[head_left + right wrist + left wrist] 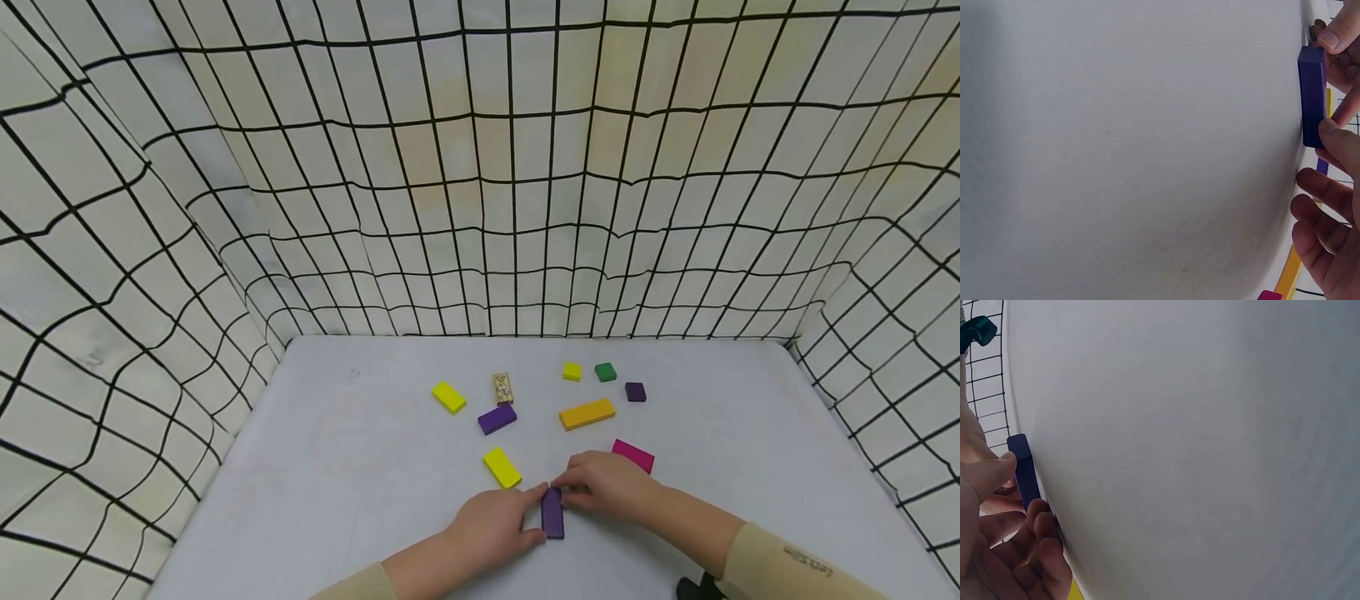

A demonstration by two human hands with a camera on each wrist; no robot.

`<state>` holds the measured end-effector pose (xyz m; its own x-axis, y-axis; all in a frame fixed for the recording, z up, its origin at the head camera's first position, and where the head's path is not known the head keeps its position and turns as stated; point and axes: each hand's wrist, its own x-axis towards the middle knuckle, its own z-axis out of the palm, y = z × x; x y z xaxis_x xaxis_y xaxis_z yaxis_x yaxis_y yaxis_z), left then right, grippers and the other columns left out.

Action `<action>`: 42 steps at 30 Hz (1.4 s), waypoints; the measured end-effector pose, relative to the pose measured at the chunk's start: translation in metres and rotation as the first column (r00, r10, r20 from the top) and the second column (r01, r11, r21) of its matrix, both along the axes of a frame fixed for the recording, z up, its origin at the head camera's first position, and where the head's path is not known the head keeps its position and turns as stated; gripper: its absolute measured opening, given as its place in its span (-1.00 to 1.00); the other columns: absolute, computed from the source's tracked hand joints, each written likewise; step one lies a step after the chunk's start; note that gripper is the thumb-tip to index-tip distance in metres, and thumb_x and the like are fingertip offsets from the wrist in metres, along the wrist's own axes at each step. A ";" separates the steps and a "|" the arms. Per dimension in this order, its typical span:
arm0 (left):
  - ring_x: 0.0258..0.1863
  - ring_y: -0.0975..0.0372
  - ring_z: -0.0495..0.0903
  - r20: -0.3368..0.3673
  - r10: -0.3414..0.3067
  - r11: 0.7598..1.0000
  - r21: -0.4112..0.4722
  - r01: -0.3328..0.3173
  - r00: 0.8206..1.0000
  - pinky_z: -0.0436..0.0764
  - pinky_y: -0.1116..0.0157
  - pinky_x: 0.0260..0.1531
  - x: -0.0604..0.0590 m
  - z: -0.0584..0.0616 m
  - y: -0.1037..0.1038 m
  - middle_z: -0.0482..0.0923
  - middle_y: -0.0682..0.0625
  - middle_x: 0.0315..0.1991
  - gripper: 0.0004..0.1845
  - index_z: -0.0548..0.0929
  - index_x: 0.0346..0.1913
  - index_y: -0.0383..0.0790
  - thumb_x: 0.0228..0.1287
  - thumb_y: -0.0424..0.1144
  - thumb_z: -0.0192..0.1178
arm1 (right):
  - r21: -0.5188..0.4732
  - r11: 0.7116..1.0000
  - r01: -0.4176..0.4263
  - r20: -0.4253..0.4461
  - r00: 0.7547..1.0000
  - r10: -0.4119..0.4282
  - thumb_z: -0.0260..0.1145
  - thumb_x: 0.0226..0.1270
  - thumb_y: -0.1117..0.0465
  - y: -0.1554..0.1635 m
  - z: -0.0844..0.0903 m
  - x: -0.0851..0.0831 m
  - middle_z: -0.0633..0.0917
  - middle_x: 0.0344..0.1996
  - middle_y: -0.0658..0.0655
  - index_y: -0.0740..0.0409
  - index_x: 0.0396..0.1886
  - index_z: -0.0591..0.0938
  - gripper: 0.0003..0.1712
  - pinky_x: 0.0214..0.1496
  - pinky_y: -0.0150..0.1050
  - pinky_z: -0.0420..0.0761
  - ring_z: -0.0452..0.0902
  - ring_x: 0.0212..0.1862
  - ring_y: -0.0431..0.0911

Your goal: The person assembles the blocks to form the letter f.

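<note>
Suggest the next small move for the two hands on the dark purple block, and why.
Probably lift the purple block slightly: left hand and right hand both pinch it as it lies flat on the table, with the yellow block close by.

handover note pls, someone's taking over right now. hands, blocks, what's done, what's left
Left hand: thumb and fingers on the left side of the dark purple block, which lies flat on the grey table.
Right hand: fingertips pinch the far end of the same block.
Other blocks lie apart, untouched: yellow block just left of the hands, magenta block behind the right hand, orange block, purple block, another yellow one and small pieces farther back.
Done: nothing stacked or joined as far as I can see.
Left: likely placing or lining up the held block; the rest is still scattered.
</note>
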<state>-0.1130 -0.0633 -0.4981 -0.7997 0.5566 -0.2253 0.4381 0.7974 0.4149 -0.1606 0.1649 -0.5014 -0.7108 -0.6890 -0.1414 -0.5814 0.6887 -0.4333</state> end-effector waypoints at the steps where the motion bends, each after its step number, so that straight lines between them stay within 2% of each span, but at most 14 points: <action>1: -0.62 0.36 0.31 0.000 0.003 1.000 0.006 -0.003 1.000 0.34 0.36 -0.58 0.000 0.000 0.000 0.34 0.22 -0.61 -0.33 0.45 0.41 0.03 0.27 0.09 0.31 | -0.001 1.000 0.001 -0.002 1.000 -0.001 0.43 0.26 -0.05 0.000 0.000 0.000 0.60 -0.36 -0.31 -0.18 0.02 0.76 -0.67 -0.21 -0.43 0.56 0.46 -0.31 -0.38; 8: -0.64 0.37 0.29 -0.008 0.020 0.999 0.038 -0.020 1.000 0.30 0.36 -0.63 0.000 0.000 -0.004 0.34 0.22 -0.63 -0.36 0.48 0.39 0.10 0.26 0.09 0.32 | -0.009 1.000 0.005 -0.004 1.000 -0.005 0.41 0.28 -0.05 -0.002 0.004 -0.002 0.60 -0.35 -0.31 -0.17 0.02 0.76 -0.67 -0.17 -0.43 0.57 0.48 -0.29 -0.36; 17: -0.64 0.36 0.27 -0.014 0.025 0.999 0.029 -0.025 1.000 0.29 0.37 -0.61 -0.001 0.001 -0.003 0.35 0.22 -0.65 -0.38 0.51 0.37 0.12 0.24 0.09 0.33 | 0.003 1.000 0.002 -0.022 1.000 -0.002 0.41 0.28 -0.07 -0.003 0.003 -0.004 0.61 -0.35 -0.31 -0.18 0.02 0.76 -0.67 -0.17 -0.42 0.57 0.48 -0.29 -0.37; 24: -0.63 0.35 0.29 0.000 0.034 0.999 0.027 -0.034 0.999 0.37 0.37 -0.56 0.000 0.005 -0.003 0.39 0.24 -0.63 -0.40 0.53 0.35 0.14 0.24 0.09 0.34 | -0.002 1.000 0.000 -0.013 1.000 0.000 0.41 0.28 -0.07 -0.002 0.003 -0.005 0.61 -0.34 -0.32 -0.19 0.02 0.76 -0.67 -0.16 -0.42 0.58 0.49 -0.28 -0.37; 27: -0.60 0.36 0.32 0.001 0.032 0.999 0.031 -0.032 0.999 0.45 0.36 -0.51 -0.001 0.003 -0.003 0.55 0.25 -0.52 -0.41 0.54 0.34 0.13 0.24 0.10 0.34 | -0.006 1.000 0.008 -0.004 1.000 -0.008 0.41 0.28 -0.06 -0.001 0.003 -0.005 0.62 -0.32 -0.31 -0.18 0.03 0.76 -0.67 -0.15 -0.41 0.58 0.51 -0.26 -0.37; 31: -0.53 0.37 0.39 0.015 0.039 0.999 0.030 -0.039 0.999 0.55 0.32 -0.39 -0.002 0.001 -0.002 0.70 0.20 -0.26 -0.40 0.54 0.33 0.16 0.22 0.11 0.35 | -0.016 0.999 0.032 0.008 0.999 -0.032 0.43 0.27 -0.01 0.005 0.006 -0.007 0.64 -0.26 -0.31 -0.18 0.04 0.75 -0.67 -0.11 -0.39 0.60 0.55 -0.19 -0.35; 36: -0.35 0.39 0.58 0.027 0.045 0.999 0.010 -0.046 0.999 0.64 0.24 -0.23 0.000 0.002 -0.001 0.71 0.18 -0.05 -0.40 0.54 0.33 0.21 0.20 0.13 0.35 | -0.017 0.999 0.047 -0.009 0.999 -0.048 0.41 0.30 0.01 0.014 0.012 -0.010 0.65 -0.23 -0.29 -0.18 0.05 0.74 -0.68 -0.10 -0.32 0.60 0.53 -0.20 -0.32; 39: -0.18 0.34 0.65 0.027 0.044 0.999 -0.001 -0.044 0.999 0.65 0.20 -0.16 0.001 0.002 -0.001 0.69 0.19 0.00 -0.40 0.54 0.32 0.23 0.20 0.14 0.35 | -0.009 0.998 0.054 -0.032 0.998 -0.054 0.41 0.30 0.00 0.022 0.015 -0.012 0.65 -0.22 -0.28 -0.18 0.05 0.74 -0.68 -0.11 -0.30 0.60 0.51 -0.23 -0.33; 42: -0.12 0.32 0.66 0.035 0.046 0.999 -0.007 -0.046 0.998 0.65 0.18 -0.13 0.000 0.001 0.000 0.69 0.19 0.01 -0.40 0.53 0.33 0.25 0.20 0.14 0.34 | -0.023 0.997 0.068 -0.053 0.996 -0.069 0.41 0.31 0.02 0.032 0.019 -0.017 0.65 -0.24 -0.26 -0.16 0.05 0.75 -0.68 -0.17 -0.34 0.59 0.48 -0.28 -0.33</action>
<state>-0.1126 -0.0635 -0.4967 -0.8160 0.5180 -0.2567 0.3864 0.8190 0.4242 -0.1771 0.1966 -0.4822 -0.7627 -0.6409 -0.0874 -0.5561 0.7187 -0.4175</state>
